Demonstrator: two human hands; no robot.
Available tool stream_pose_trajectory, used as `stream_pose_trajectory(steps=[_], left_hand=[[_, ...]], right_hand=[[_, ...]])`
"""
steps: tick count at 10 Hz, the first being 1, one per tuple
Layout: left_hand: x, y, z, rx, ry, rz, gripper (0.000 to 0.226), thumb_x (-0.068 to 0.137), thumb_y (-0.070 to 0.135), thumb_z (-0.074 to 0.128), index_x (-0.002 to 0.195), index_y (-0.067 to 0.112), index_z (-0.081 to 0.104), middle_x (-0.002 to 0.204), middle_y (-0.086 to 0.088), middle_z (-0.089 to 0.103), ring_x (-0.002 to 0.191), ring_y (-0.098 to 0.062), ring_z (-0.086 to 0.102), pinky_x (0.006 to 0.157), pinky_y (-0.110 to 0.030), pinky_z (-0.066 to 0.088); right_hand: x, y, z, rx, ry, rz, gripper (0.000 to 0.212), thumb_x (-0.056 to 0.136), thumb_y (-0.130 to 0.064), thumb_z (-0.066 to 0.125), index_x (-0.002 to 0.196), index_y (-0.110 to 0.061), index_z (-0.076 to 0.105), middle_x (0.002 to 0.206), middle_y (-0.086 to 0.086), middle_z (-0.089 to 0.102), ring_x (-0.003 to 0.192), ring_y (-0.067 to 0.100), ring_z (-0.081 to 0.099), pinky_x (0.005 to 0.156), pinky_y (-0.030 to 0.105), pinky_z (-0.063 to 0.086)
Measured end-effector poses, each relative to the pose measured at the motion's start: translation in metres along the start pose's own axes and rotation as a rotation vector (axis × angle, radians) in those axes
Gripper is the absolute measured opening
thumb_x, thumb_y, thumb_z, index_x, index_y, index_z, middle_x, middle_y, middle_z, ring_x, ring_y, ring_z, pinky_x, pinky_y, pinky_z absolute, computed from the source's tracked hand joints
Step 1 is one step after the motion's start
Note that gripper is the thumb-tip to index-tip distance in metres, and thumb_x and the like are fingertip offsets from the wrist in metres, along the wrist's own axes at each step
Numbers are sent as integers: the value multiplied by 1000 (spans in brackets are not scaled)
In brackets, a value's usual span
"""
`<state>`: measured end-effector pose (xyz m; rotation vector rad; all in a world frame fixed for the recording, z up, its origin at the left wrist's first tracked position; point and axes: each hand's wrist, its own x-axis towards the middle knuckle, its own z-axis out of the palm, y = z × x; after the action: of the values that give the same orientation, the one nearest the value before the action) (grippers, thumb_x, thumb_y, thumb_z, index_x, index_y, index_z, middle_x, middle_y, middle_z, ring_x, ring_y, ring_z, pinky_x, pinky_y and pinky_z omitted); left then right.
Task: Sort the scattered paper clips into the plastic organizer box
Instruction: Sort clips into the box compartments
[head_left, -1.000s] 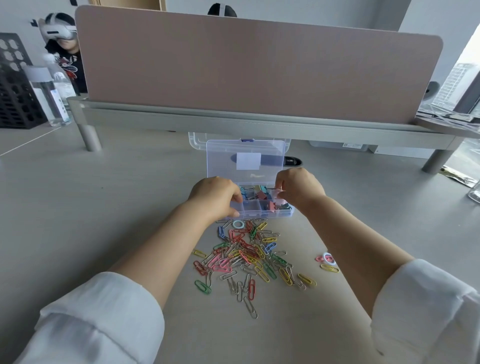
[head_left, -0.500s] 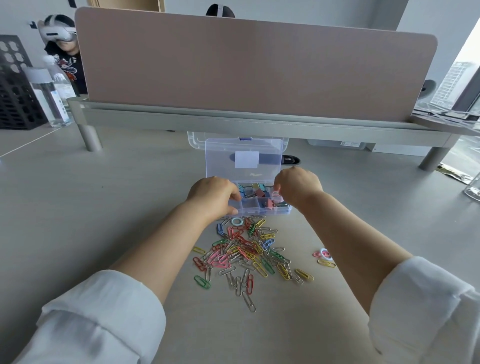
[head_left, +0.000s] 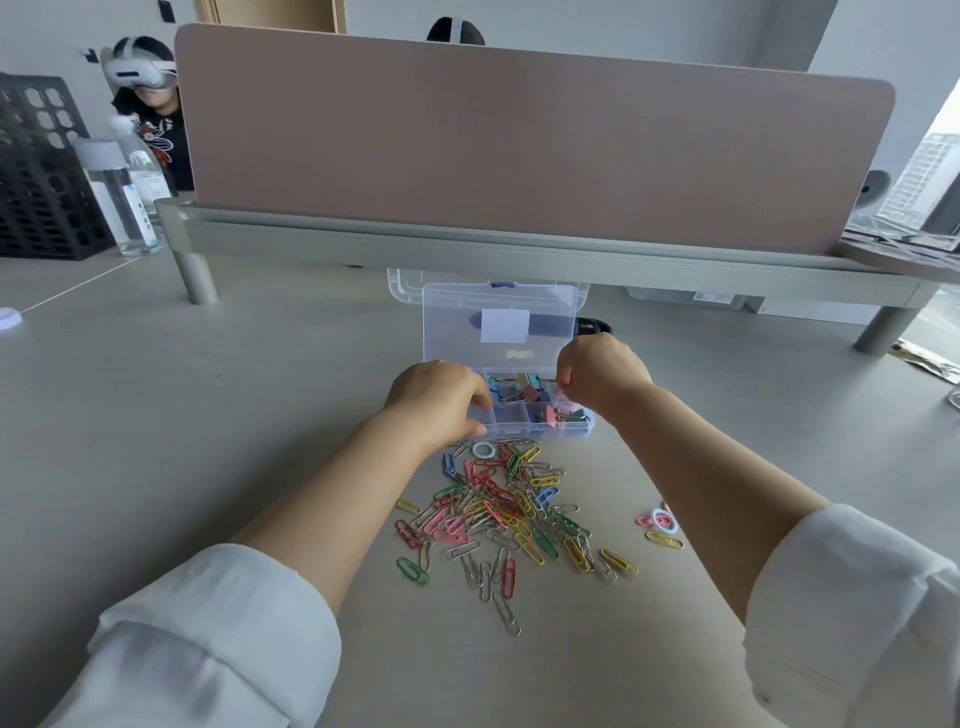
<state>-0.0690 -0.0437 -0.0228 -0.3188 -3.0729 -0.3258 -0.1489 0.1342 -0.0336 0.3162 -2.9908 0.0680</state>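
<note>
The paper clips lie nearest, in a loose coloured heap on the desk, at 6 o'clock from the organizer box. A few more lie apart at 4 o'clock. The left hand grips the box's corner at 8 o'clock with fingers curled over the rim, probably to steady it. The right hand is at 3 o'clock over the compartments, fingers curled tight; if they pinch something, I cannot tell. Behind, the lid stands upright, leaving the compartments easy to reach.
</note>
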Motion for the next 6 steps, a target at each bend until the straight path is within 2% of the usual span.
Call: stream_pose_trajectory(steps=[3, 6], left_hand=[[1, 0, 0, 7, 2, 1, 37, 79, 30, 69, 115, 24, 62, 122, 0, 65, 112, -21, 59, 93, -34, 47], [1, -1, 1, 1, 3, -1, 37, 79, 31, 69, 115, 25, 62, 123, 0, 64, 112, -22, 59, 92, -34, 47]], right_hand=[[2, -2, -3, -62, -27, -1, 28, 83, -2, 53, 108, -9, 64, 104, 13, 68, 89, 33, 65, 73, 38, 57], [-1, -7, 1, -93, 12, 45, 20, 82, -4, 61, 102, -8, 60, 99, 13, 67, 88, 32, 65, 72, 36, 53]])
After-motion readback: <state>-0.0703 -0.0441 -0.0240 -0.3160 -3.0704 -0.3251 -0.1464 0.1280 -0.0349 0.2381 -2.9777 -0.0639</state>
